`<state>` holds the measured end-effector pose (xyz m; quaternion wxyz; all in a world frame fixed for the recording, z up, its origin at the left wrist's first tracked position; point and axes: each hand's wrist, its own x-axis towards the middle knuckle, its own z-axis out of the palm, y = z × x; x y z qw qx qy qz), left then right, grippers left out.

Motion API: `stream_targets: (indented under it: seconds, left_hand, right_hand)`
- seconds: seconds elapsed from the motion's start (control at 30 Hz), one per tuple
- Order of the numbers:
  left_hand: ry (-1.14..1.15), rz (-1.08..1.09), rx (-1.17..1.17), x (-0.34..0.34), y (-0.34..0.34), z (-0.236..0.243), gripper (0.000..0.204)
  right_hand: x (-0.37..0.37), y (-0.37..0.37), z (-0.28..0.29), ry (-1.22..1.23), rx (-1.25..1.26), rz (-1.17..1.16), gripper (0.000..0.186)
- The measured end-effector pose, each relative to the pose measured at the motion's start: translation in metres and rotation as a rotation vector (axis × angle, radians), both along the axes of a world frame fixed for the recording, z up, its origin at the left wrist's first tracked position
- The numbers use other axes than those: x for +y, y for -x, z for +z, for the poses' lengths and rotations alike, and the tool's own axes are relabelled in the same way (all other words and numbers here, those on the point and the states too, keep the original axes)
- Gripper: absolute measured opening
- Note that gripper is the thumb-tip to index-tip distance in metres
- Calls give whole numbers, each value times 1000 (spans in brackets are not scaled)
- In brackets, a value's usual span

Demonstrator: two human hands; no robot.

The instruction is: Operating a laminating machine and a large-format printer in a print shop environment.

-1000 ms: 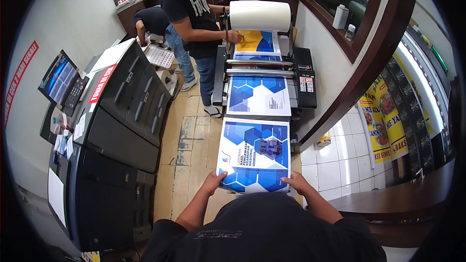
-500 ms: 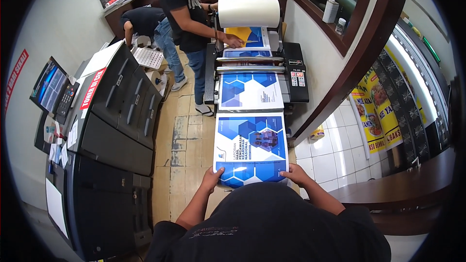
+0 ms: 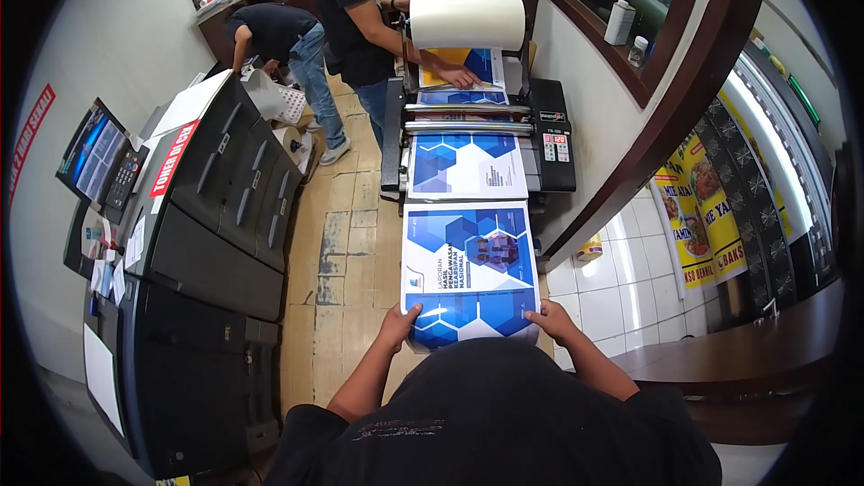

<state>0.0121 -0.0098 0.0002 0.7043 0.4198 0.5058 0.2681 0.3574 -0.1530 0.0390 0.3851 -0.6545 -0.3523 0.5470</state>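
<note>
My left hand [image 3: 399, 326] and my right hand [image 3: 552, 321] pinch the left and right edges of a glossy blue-and-white printed sheet [image 3: 470, 252], thumbs on top. The sheet's near end curves down in front of me. Beyond it, another blue sheet [image 3: 467, 166] lies at the outlet of a black laminator [image 3: 553, 173], below its metal rollers [image 3: 468, 128]. A thick white film roll [image 3: 466, 20] is mounted over the machine. A standing co-worker's hand [image 3: 457, 74] rests on a yellow-and-blue sheet at the far side.
A large dark printer [image 3: 189, 315] with a control screen stands left. A second person [image 3: 270, 36] bends over behind it. A wall with a wooden frame [image 3: 702, 54] runs along the right, bottles on its ledge; yellow banners [image 3: 697, 216] lie beyond. Cardboard covers the middle floor [image 3: 342, 243].
The co-worker's hand has moved right along the yellow sheet and the body leans further over the machine. My hands have risen slightly in view with the sheet, still gripping it.
</note>
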Motion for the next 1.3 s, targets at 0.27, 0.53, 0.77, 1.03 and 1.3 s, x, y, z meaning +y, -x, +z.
stream_targets:
  seconds: [0.27,0.53,0.77,1.03,1.3]
  left_hand:
    - [-11,28,-14,1,-4,4,38]
    - [-28,46,-13,3,-9,10,36]
    - [-113,168,-35,1,-12,-1,27]
    - [-97,241,-188,-2,-10,-3,18]
    - [-98,177,-159,3,-5,-6,22]
  right_hand:
    - [-5,1,-4,-15,29,-25,20]
    - [-14,0,-8,-19,-138,-32,28]
    - [-19,-4,-29,-43,-130,-47,29]
    - [-23,-4,-29,-77,-111,-40,25]
    - [-24,0,-17,-45,-103,-42,25]
